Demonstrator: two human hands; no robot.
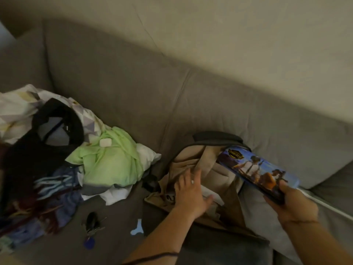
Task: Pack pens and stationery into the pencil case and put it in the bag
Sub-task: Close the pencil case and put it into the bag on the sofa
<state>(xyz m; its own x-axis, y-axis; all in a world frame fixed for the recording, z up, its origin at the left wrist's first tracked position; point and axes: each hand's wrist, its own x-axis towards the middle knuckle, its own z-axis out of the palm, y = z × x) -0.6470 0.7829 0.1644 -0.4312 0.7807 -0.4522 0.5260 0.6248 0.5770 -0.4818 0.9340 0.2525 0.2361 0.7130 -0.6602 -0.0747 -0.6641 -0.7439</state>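
My right hand (286,199) grips the near end of the printed pencil case (257,169), held above the tan bag (193,159) on the sofa (133,102); it looks rigid, light and slick, while my spread left hand (191,190) presses the soft bag open.
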